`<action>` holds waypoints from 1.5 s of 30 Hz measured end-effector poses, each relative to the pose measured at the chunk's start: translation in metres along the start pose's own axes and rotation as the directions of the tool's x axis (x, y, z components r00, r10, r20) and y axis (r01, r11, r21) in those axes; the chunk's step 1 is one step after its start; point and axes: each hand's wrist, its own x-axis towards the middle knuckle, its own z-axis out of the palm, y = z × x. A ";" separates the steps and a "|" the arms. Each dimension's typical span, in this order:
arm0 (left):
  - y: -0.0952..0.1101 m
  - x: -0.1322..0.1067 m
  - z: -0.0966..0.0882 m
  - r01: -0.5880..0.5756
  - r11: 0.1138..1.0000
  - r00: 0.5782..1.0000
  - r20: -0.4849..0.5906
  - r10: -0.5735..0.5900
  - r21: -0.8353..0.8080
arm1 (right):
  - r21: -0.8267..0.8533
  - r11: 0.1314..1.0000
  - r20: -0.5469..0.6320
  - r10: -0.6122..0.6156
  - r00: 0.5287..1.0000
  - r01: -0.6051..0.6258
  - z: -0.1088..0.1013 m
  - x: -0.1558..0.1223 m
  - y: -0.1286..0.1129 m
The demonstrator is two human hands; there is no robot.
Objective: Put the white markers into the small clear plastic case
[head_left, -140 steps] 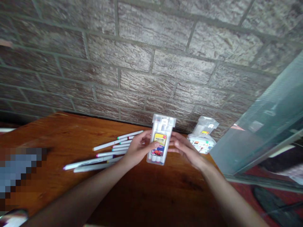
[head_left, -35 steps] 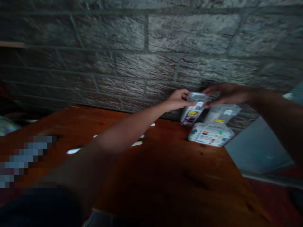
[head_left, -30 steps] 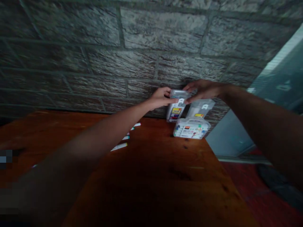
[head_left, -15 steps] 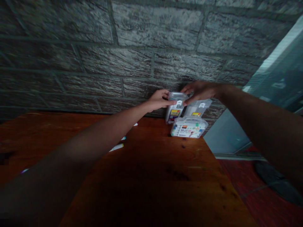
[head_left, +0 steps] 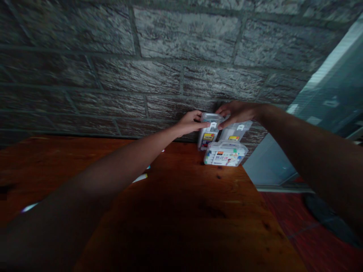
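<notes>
By the wall stands a tall clear plastic marker case (head_left: 208, 136) with a white latch and a yellow label. My left hand (head_left: 190, 124) grips its upper left side, thumb across the front near the latch. My right hand (head_left: 236, 112) holds the same case at its upper right edge, fingers behind and thumb in front. Under my right hand, a second clear case (head_left: 233, 133) with a white latch leans to the right. In front of both sits a low clear case of markers (head_left: 225, 155) with a handle and a printed front.
Loose markers lie on the wooden table (head_left: 181, 211), one white with a yellow end (head_left: 140, 178) and one farther left (head_left: 30, 207). My left arm partly hides them. A brick wall (head_left: 159, 75) borders the back, and a bluish glass panel (head_left: 269, 162) stands beyond the right edge.
My two hands keep their hold on the tall case, which looks almost unmoved. The whole view has shifted slightly, and more of the far-left marker shows beside my left arm.
</notes>
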 end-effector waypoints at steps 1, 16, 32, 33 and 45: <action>0.000 0.001 0.000 0.002 1.000 1.000 -0.002 -0.002 0.003 | 0.004 1.000 0.004 -0.005 1.000 0.005 0.000 0.000 0.000; 0.001 0.002 0.001 0.014 0.999 1.000 0.005 -0.014 0.029 | 0.027 1.000 0.018 0.001 1.000 -0.002 0.002 -0.003 -0.003; -0.006 -0.032 -0.038 0.121 0.976 0.991 -0.070 -0.110 0.184 | 0.043 0.974 -0.053 0.225 0.973 -0.223 -0.022 -0.050 0.020; -0.007 -0.036 -0.042 0.126 0.973 0.990 -0.083 -0.111 0.192 | 0.040 0.975 -0.042 0.219 0.975 -0.217 -0.019 -0.053 0.020; 0.030 -0.086 -0.097 0.140 0.961 0.982 -0.157 -0.104 0.240 | -0.232 0.828 -0.435 0.381 0.816 -0.510 -0.067 -0.081 -0.021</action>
